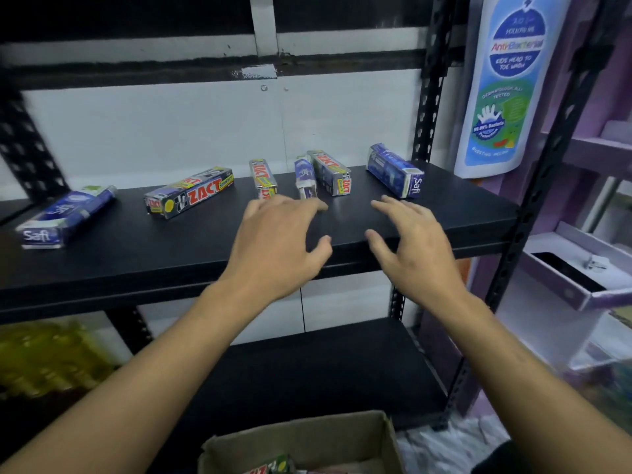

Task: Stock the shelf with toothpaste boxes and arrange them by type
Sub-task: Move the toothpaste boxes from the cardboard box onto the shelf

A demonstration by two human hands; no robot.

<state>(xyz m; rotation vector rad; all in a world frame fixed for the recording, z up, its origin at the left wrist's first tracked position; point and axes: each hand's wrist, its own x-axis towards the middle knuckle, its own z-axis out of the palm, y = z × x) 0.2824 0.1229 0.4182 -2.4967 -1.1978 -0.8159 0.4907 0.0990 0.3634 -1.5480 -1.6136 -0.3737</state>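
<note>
Several toothpaste boxes lie scattered on the black shelf (136, 254). A blue Safi box (65, 217) is at the far left and another Safi box (395, 171) at the right. A silver Zact box (189, 193) lies left of centre. In the middle are a Zact box (262, 177), a small blue Safi box (305, 177) and a further Zact box (330, 172). My left hand (277, 248) hovers with spread fingers just in front of the middle boxes. My right hand (413, 248) hovers beside it, fingers spread, holding nothing.
An open cardboard box (307, 443) with more toothpaste sits at the bottom, below a lower shelf (307, 378). Yellow packs (44, 360) lie at lower left. A body-wash poster (506, 83) hangs on the right post; purple shelving (581, 261) stands further right.
</note>
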